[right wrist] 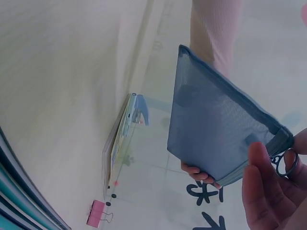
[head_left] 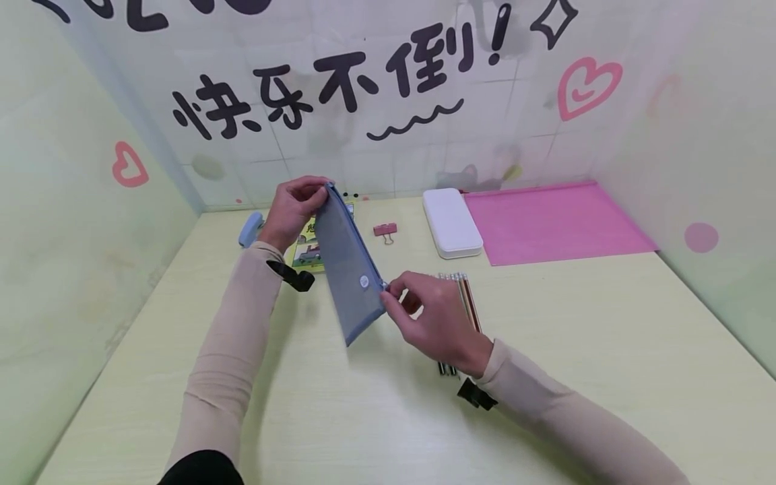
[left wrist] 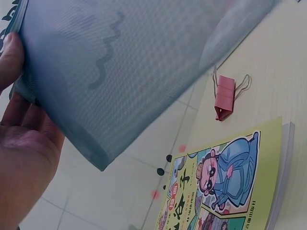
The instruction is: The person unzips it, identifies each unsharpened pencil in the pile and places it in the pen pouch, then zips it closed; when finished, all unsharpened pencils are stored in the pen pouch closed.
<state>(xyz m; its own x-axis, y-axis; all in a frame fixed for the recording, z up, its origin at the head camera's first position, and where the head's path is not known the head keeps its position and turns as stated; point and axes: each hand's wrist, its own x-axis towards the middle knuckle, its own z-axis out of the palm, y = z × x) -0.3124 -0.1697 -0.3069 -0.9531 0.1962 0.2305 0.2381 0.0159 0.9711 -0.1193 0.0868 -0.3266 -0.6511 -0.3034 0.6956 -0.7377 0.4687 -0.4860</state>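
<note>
A blue mesh zipper pouch point(head_left: 350, 269) is held up above the table, tilted, its zipper edge facing up. My left hand point(head_left: 294, 210) grips the far top corner, thumb on one side and fingers on the other. At the near end of the zipper, my right hand point(head_left: 433, 316) pinches the ring-shaped zipper pull point(right wrist: 286, 164) between thumb and finger. Sheer mesh lets the left wrist view show faint shapes through the pouch. Several pencils point(head_left: 469, 300) lie on the table beneath my right hand, which partly covers them.
Behind the pouch lies a comic-covered book point(left wrist: 225, 182), partly hidden, with a blue stapler point(head_left: 250, 229) to its left. A pink binder clip point(head_left: 385, 231) sits right of the book. Farther right are a white case point(head_left: 451, 223) and a pink sheet or folder point(head_left: 558, 225) near the wall.
</note>
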